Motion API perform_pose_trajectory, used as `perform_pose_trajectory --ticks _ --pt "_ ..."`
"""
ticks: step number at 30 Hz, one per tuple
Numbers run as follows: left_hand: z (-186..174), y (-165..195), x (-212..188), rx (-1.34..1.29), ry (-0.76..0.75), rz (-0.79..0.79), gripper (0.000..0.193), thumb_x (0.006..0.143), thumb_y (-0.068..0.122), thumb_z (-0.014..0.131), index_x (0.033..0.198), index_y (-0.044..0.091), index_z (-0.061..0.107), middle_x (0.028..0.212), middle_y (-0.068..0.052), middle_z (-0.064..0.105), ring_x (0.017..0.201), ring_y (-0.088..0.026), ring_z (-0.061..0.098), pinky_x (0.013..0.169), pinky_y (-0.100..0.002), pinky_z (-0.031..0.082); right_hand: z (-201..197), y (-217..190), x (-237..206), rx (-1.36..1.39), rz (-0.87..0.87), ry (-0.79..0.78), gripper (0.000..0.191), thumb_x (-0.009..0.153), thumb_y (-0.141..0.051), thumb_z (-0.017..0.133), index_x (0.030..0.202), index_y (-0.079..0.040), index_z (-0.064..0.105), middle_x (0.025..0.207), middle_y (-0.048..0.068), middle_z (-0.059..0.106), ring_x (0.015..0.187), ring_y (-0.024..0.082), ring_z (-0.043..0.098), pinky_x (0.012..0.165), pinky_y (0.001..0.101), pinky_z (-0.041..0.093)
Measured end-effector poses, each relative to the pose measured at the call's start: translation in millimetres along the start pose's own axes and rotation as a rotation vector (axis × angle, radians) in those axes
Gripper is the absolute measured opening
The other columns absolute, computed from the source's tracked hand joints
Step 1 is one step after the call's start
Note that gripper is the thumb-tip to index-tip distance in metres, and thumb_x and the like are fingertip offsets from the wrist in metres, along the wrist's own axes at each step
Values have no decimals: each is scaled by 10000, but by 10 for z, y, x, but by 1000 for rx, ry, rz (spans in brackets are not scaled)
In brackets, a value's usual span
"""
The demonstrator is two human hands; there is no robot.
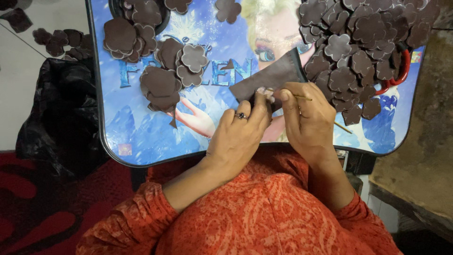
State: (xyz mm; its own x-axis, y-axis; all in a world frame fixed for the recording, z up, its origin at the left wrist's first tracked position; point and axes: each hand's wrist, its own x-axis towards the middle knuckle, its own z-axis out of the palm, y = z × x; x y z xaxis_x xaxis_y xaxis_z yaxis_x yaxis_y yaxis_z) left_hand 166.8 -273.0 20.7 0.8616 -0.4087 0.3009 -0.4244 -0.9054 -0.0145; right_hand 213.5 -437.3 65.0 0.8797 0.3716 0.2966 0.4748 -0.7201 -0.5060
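Observation:
My left hand [238,134], with a ring on one finger, pinches the near end of a dark brown rectangular foam strip [269,75] that lies tilted on a small blue picture-printed table [141,137]. My right hand [306,120] grips the same end of the strip and holds a thin wooden stick [343,128] that pokes out past both sides of the hand. Both hands meet at the table's near middle.
A big heap of dark brown flower-shaped foam cutouts [358,42] covers the table's right part, over red-handled scissors [401,71]. Smaller piles of cutouts [163,66] lie at the left. A black plastic bag [61,113] and more cutouts [61,40] are on the floor, left.

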Motion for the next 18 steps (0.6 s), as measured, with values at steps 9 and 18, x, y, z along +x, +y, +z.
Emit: perform_pose_trajectory --ticks 9,18 --pt "-16 5 0 5 9 -25 562 939 233 571 1477 70 556 1381 -35 547 996 -161 508 731 -267 395 -21 49 -15 -32 5 28 70 1132 -55 622 1098 1 646 986 121 685 834 295 641 757 376 508" --pt "-4 10 12 -10 5 -27 554 946 227 563 1478 71 557 1383 -40 546 1007 -159 526 718 -266 405 -63 59 -94 -37 10 23 49 1107 -35 649 1085 9 640 969 137 668 817 308 633 744 380 505"
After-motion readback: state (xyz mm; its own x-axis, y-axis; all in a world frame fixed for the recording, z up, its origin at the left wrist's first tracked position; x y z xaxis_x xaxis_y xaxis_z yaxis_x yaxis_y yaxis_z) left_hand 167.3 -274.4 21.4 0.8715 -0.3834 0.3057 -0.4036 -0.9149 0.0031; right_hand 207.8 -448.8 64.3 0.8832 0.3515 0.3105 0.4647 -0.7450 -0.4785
